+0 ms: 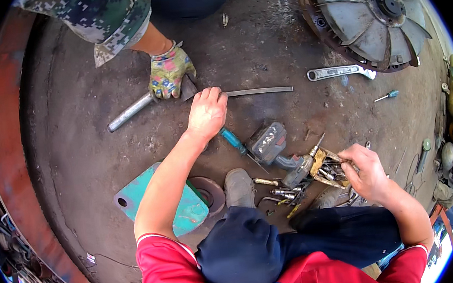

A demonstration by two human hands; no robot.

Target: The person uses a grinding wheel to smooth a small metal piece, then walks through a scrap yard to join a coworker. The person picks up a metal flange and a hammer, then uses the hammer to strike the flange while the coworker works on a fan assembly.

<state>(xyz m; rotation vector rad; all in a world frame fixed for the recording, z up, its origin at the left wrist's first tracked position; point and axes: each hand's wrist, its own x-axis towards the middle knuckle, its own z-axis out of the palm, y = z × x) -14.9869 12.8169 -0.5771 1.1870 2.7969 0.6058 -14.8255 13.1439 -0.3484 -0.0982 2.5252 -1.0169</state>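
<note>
My left hand [207, 112] is closed around one end of a flat metal bar [260, 91], which sticks out to the right. Close beside it, a co-worker's gloved hand [170, 73] grips a round metal rod [131, 112]; a dark wedge-shaped metal piece [188, 87] lies between our hands. My right hand [367, 171] is over a worn yellowish box [321, 164] of sockets and bits, its fingers curled in at the box's right side. What those fingers hold, if anything, is hidden. A cordless impact driver [279, 150] and a teal-handled screwdriver [233, 141] lie between my hands.
A large finned round metal part [377, 9] stands at the far right, with an adjustable wrench [340, 72] below it. A small screwdriver [387, 95] is further right. By my left arm is a green metal plate [192, 207]. A rusty steel beam [5, 135] curves along the left.
</note>
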